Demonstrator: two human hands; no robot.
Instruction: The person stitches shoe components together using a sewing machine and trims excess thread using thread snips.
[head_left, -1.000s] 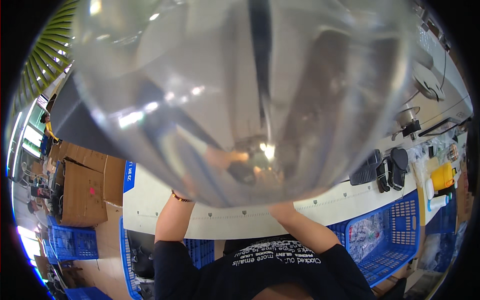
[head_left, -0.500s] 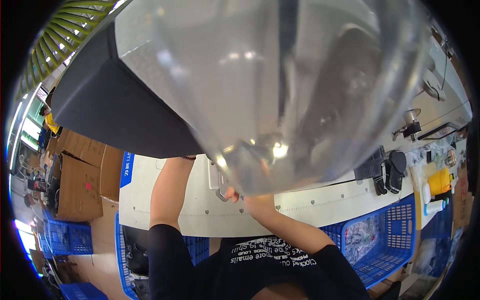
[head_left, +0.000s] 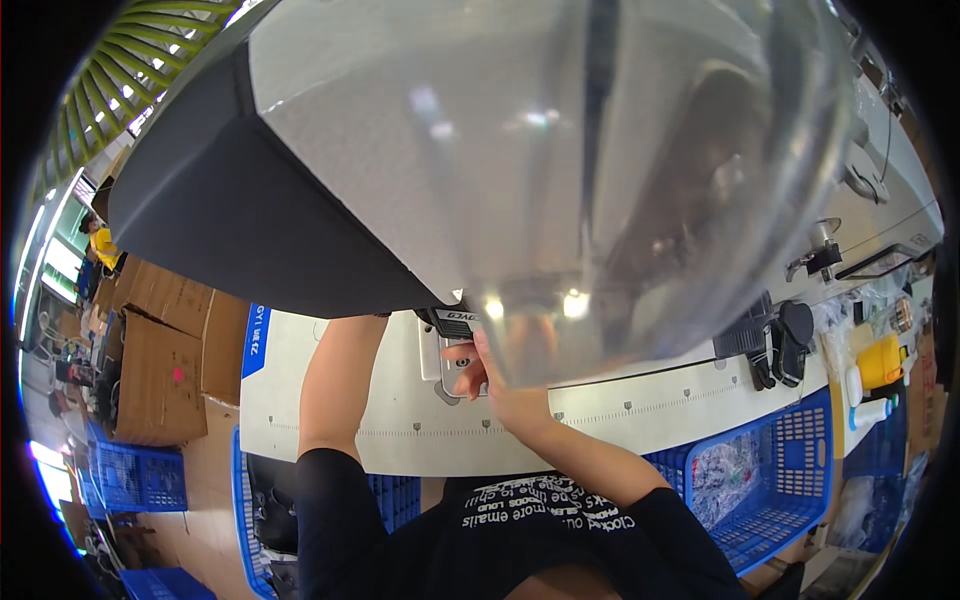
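Observation:
A large sewing machine head (head_left: 400,150), grey and black with a clear, shiny cover, fills the upper middle and hides much of the work area. Below it lies the metal machine plate (head_left: 430,350), set into the white table. A small black piece with white lettering (head_left: 455,322) shows at the plate, under the machine head. My right hand (head_left: 490,375) is beside it, its visible fingers apart over the plate and the fingertips close to the black piece's near edge. Part of that hand is behind the clear cover. My left forearm (head_left: 342,390) reaches under the machine head, which hides the left hand.
The white table (head_left: 330,425) carries a ruler scale along its near edge. Blue baskets (head_left: 800,470) stand at both sides below it; the right one holds clear plastic bags. Cardboard boxes (head_left: 160,370) stand at left. Black straps (head_left: 785,340) and a yellow bottle (head_left: 880,362) lie at right.
The black piece with lettering has come into view under the machine head. My right fingers have moved and spread over the plate. The machine head sits slightly farther right in the picture.

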